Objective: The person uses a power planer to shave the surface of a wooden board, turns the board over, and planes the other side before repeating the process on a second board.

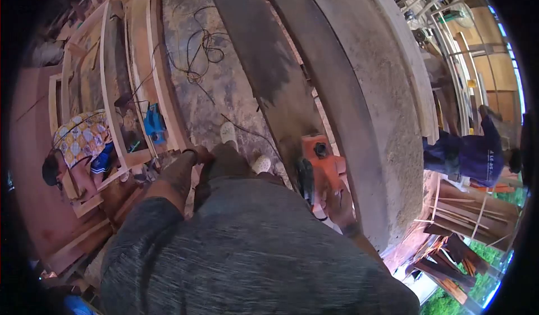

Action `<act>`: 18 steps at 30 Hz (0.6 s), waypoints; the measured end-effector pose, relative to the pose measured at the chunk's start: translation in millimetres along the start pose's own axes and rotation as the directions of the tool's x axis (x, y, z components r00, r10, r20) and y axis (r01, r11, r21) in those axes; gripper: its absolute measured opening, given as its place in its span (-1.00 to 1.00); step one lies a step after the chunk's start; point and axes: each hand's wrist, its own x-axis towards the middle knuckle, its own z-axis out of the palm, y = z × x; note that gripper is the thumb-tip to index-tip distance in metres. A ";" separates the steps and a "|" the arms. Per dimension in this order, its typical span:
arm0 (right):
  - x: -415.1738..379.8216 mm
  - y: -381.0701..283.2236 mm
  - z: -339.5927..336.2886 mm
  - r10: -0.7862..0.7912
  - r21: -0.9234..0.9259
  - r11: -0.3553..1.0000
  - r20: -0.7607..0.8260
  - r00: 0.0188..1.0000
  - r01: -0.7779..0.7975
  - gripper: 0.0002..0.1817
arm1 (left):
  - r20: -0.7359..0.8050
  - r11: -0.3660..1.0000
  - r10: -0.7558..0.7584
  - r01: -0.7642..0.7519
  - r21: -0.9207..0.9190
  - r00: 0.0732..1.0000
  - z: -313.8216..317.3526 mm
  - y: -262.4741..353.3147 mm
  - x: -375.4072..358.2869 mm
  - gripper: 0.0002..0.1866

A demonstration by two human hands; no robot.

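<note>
An orange electric planer (321,155) with a black knob sits on a long dark plank (247,29). My right hand (339,207) is wrapped round the rear handle of the planer. Ahead of the tool, a lighter brown patch of the plank borders its darker surface along a ragged edge. My left hand (203,155) rests low by my knee, its fingers mostly hidden and dim. Between my legs and the plank, my light-coloured shoes (261,164) show on the floor.
A second long plank (320,34) lies parallel to the right. Dark cord (205,54) coils over the floor. At left, a person (84,141) bends among wooden frames (106,62) near a blue power tool (154,123). Another person (469,152) stands at right near stacked boards (471,208).
</note>
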 end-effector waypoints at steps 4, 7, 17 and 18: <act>57.9 -18.0 -1.1 0.132 0.282 0.950 0.026 0.991 -0.133 -0.70 | -0.130 0.976 0.210 -0.199 0.093 0.969 -24.7 14.1 25.0 -0.46; 146.7 10.9 26.3 0.053 0.357 0.933 -0.032 0.998 -0.038 -0.63 | -0.428 0.965 0.080 -0.178 -0.193 0.900 -49.4 19.1 51.7 -0.57; 423.3 -41.2 56.2 -0.068 0.410 0.911 0.085 0.994 0.027 -0.55 | -0.508 0.829 -0.079 -0.226 -0.511 0.858 -136.3 13.5 -61.3 -0.49; 448.5 -41.1 63.9 -0.091 0.411 0.910 0.067 0.994 0.056 -0.55 | -0.487 0.834 -0.145 -0.158 -0.529 0.861 -132.7 3.5 -74.3 -0.50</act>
